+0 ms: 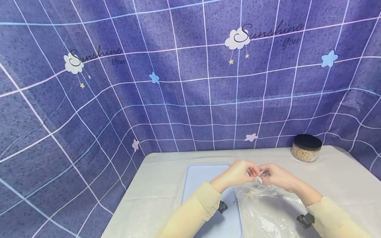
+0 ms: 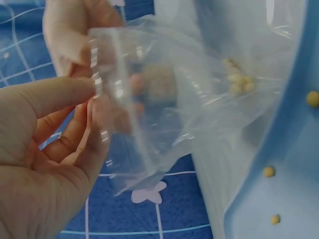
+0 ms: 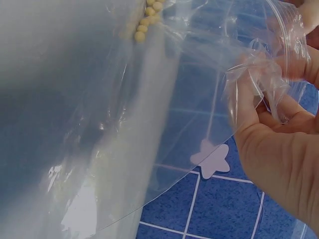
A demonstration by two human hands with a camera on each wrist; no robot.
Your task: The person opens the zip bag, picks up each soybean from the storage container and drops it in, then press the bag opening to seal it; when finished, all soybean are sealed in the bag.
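The left hand (image 1: 239, 172), thumb and fingers closed together, pinches the mouth of a clear, soft plastic bag (image 1: 265, 219), and the right hand (image 1: 278, 177) grips gathered film beside it, though glare hides exactly how its fingertips lie. The bag, with small round yellow beads (image 2: 241, 82) inside, spreads over the white tabletop (image 1: 157, 185) along the right edge of a pale-blue rectangular plastic tray (image 1: 202, 173); a round, clear, black-lidded jar (image 1: 306, 148) stands near the tabletop's far right corner.

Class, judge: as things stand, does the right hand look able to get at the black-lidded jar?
Probably not until freed: the right hand pinches the clear plastic bag, though nothing visible blocks the black-lidded jar.
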